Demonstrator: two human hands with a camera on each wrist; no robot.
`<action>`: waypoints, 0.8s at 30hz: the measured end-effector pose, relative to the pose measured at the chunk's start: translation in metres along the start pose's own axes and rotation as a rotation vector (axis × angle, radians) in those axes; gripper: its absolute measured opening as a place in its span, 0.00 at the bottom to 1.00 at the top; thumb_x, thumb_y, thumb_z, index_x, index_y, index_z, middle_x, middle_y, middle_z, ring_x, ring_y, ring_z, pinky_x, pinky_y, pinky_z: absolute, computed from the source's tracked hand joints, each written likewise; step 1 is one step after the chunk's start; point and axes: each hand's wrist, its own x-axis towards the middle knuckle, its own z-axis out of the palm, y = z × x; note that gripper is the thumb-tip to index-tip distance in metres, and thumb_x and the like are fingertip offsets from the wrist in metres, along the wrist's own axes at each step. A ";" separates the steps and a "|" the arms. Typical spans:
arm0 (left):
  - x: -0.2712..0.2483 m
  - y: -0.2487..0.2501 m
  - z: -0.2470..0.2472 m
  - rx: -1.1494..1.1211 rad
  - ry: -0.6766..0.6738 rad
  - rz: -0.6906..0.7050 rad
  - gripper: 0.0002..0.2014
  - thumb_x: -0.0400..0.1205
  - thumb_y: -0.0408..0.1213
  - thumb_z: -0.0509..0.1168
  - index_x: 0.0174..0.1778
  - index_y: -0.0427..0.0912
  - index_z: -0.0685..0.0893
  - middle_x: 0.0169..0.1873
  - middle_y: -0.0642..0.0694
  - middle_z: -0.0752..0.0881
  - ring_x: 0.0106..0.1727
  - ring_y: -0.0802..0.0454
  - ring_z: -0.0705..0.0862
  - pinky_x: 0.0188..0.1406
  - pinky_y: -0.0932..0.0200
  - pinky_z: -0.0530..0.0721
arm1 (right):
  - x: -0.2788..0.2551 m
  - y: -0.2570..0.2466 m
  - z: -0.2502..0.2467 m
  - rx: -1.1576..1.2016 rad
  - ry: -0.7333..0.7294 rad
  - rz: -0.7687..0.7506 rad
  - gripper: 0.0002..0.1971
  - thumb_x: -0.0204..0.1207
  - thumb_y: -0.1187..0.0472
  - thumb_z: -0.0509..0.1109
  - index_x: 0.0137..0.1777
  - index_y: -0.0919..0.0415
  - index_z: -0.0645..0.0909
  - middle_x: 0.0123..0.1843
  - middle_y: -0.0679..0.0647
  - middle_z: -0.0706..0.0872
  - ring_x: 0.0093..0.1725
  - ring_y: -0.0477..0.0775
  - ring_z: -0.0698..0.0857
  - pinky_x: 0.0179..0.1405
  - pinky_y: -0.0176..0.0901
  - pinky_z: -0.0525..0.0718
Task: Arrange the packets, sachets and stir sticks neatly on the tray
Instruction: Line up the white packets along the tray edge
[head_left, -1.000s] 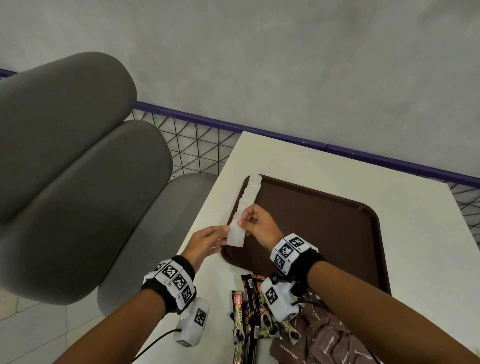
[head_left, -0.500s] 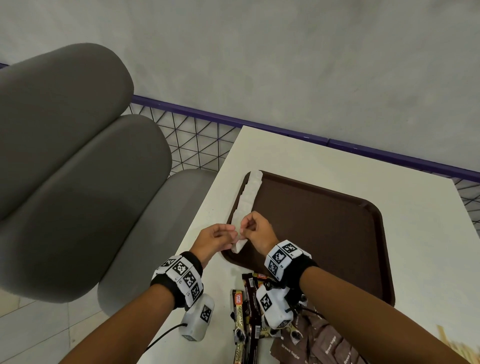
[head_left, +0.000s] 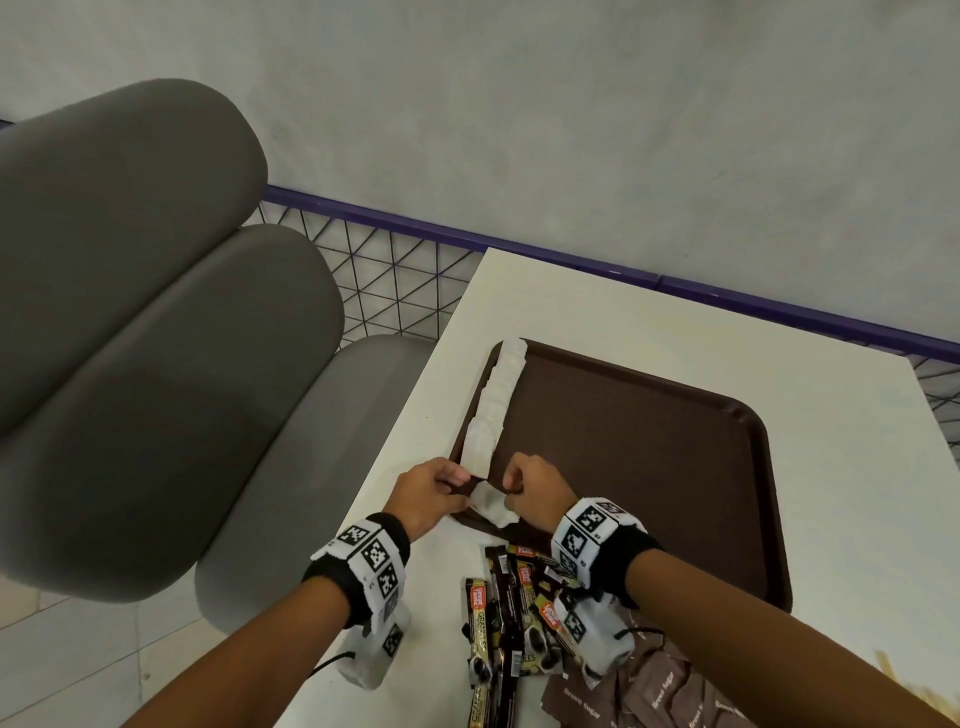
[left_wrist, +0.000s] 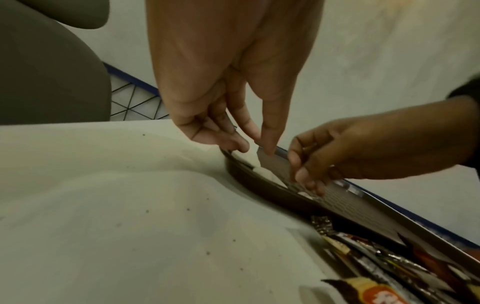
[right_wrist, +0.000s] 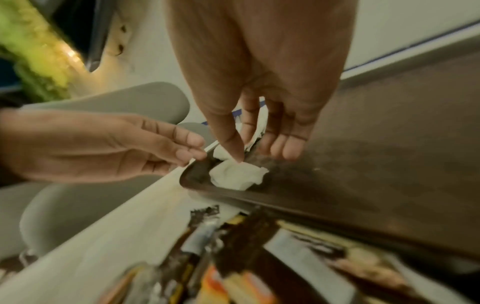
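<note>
White sachets (head_left: 493, 410) are lying in a row along the left rim of the brown tray (head_left: 649, 467) on the bench (head_left: 675, 332), and the nearest sachet (head_left: 491, 508) is sitting in the tray's near-left corner. Both hands are hovering over it: the right hand (head_left: 535, 493) is touching its top edge with a thumb tip, the other fingers (right_wrist: 285, 148) hanging loosely curled, while the left hand (head_left: 428, 491) is reaching in with relaxed fingers, gripping nothing. Dark coffee sticks (head_left: 498, 623) and brown sugar packets (head_left: 649, 696) are lying on the bench just beside the tray.
</note>
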 end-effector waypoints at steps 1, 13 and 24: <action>0.000 -0.001 -0.003 0.002 0.010 0.002 0.12 0.73 0.26 0.72 0.50 0.42 0.83 0.45 0.50 0.84 0.44 0.58 0.79 0.41 0.80 0.74 | -0.003 0.003 -0.001 -0.091 -0.052 0.015 0.15 0.70 0.64 0.70 0.34 0.49 0.66 0.48 0.55 0.78 0.47 0.55 0.77 0.43 0.41 0.72; -0.003 0.001 -0.007 0.031 0.031 0.095 0.16 0.77 0.27 0.69 0.60 0.45 0.83 0.51 0.53 0.85 0.52 0.55 0.79 0.51 0.71 0.74 | -0.012 -0.014 -0.005 -0.029 -0.156 -0.169 0.14 0.69 0.72 0.68 0.51 0.58 0.75 0.35 0.48 0.76 0.36 0.49 0.77 0.40 0.38 0.76; 0.008 0.006 -0.002 -0.045 0.014 0.045 0.06 0.77 0.34 0.71 0.49 0.41 0.84 0.44 0.45 0.87 0.46 0.53 0.83 0.39 0.77 0.74 | -0.004 -0.022 -0.019 0.450 0.063 -0.276 0.16 0.69 0.74 0.70 0.42 0.52 0.72 0.43 0.52 0.78 0.40 0.46 0.77 0.41 0.30 0.77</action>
